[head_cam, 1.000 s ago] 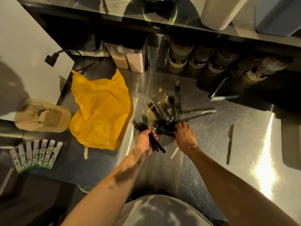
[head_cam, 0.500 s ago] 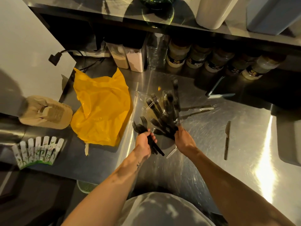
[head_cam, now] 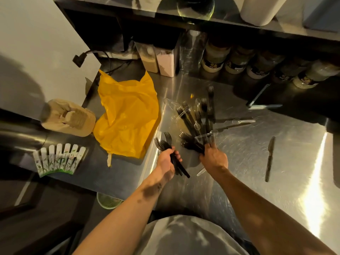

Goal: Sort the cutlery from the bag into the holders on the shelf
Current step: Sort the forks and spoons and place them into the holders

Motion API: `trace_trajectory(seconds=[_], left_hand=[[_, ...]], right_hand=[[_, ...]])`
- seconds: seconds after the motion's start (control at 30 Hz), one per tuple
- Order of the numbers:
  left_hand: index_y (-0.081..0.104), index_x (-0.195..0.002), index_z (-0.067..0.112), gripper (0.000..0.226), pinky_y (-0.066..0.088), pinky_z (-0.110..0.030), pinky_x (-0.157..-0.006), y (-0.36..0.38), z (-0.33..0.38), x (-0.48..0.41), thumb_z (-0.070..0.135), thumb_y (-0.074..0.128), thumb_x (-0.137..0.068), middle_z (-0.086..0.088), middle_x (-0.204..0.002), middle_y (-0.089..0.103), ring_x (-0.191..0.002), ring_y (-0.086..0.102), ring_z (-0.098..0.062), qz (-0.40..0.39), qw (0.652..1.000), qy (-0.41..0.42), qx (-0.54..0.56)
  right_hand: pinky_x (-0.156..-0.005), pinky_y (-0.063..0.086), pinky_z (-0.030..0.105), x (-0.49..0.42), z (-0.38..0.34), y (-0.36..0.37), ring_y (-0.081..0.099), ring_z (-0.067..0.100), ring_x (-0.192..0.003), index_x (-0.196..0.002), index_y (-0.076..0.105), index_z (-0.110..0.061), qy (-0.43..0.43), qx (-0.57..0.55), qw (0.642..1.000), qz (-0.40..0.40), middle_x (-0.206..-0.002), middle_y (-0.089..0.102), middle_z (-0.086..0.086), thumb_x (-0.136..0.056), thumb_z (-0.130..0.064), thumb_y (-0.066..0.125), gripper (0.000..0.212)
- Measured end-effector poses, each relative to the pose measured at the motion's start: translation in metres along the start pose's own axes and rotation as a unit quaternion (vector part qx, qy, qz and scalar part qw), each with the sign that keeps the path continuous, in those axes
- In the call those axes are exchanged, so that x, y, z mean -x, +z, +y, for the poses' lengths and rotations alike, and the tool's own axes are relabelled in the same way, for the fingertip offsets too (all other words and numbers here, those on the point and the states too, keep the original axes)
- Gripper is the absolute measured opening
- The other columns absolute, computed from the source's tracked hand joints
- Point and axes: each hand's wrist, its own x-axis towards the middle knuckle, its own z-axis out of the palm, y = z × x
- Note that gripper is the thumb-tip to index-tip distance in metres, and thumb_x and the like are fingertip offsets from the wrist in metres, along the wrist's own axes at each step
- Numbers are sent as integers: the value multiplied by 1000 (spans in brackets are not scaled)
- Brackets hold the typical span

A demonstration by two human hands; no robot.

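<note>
On the brushed steel counter (head_cam: 248, 162), a heap of black plastic forks and clear spoons (head_cam: 197, 124) is fanned out beside the slack yellow plastic bag (head_cam: 127, 118), likely for sorting by kind. A bundle of black forks (head_cam: 165, 144) is gripped in the left hand (head_cam: 166, 161). Fork handles at the heap's near edge are clasped by the right hand (head_cam: 214, 159), held apart from the left.

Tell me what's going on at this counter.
A person is sorting plastic cutlery on a steel counter. The left hand grips a bundle of black forks. The right hand reaches into the mixed pile of black forks and clear spoons; whether it has gripped anything is unclear. The yellow bag lies beside the pile, and one black knife lies apart on the right.
</note>
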Motion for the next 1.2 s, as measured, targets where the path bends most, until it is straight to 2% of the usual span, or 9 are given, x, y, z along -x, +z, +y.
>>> trace_trajectory(seconds=[0.23,0.43,0.67,0.77,0.9,0.97,1.07,1.13,1.2], left_hand=[[60,-108,6,20,48,-33,-69,2,2,0,3,42,-100,-8,-79,55,-72,53,-19,-16,1000,15,-15],[57,-108,6,18,48,-34,-69,5,-3,2,-1,42,-100,-9,-82,54,-74,52,-21,-37,998,16,-39],[64,-108,6,19,50,-34,-71,25,-12,13,0,48,-101,-9,-80,61,-72,56,-20,-20,1000,-1,-21],[64,-104,7,17,50,-33,-75,36,-14,26,3,49,-100,-10,-84,63,-74,57,-19,-53,998,17,-18],[69,-105,10,27,45,-41,-105,46,-21,34,16,43,-103,-12,-106,72,-109,64,-29,-124,991,27,-41],[66,-118,18,33,38,-40,-116,46,-29,19,34,47,-95,-7,-126,63,-129,55,-27,-148,987,-55,29],[58,-128,21,43,47,-34,-108,60,-35,27,46,42,-96,-7,-142,55,-136,49,-23,-135,987,-70,49],[59,-133,4,44,50,-35,-101,67,-38,51,34,46,-105,-12,-134,62,-129,55,-26,-150,988,-4,29],[64,-128,4,38,49,-40,-102,78,-43,62,30,60,-100,-16,-122,69,-117,63,-31,-172,985,-11,34]], right_hand=[[-96,54,42,4,4,-4,52,26,-123,-136,49,-17,-7,-54,999,0,-132,52,7,-96,-36,61,46],[-92,55,42,12,6,-9,63,27,-104,-133,46,-21,28,-142,989,-6,-122,53,10,-105,-30,50,30],[-83,53,40,28,10,-12,61,21,-96,-125,54,-18,19,-345,938,17,-104,62,2,-107,-23,44,21],[-96,54,46,43,3,-16,63,25,-107,-132,55,-17,16,-409,912,11,-114,65,6,-107,-22,44,27],[-96,54,50,61,5,-12,67,26,-107,-128,51,-20,12,-377,926,13,-113,67,4,-108,-30,39,26],[-87,56,49,69,7,-16,68,30,-97,-121,47,-16,20,-322,946,32,-105,67,7,-109,-30,36,22],[-81,54,44,81,12,-23,67,32,-96,-121,47,-13,8,-267,962,54,-108,68,10,-109,-29,34,24],[-77,52,42,87,17,-27,67,30,-92,-120,47,-15,-12,-246,967,59,-108,68,8,-109,-29,34,22],[-73,50,39,93,24,-29,66,28,-87,-118,45,-16,-23,-217,973,75,-107,67,6,-108,-31,35,20]])
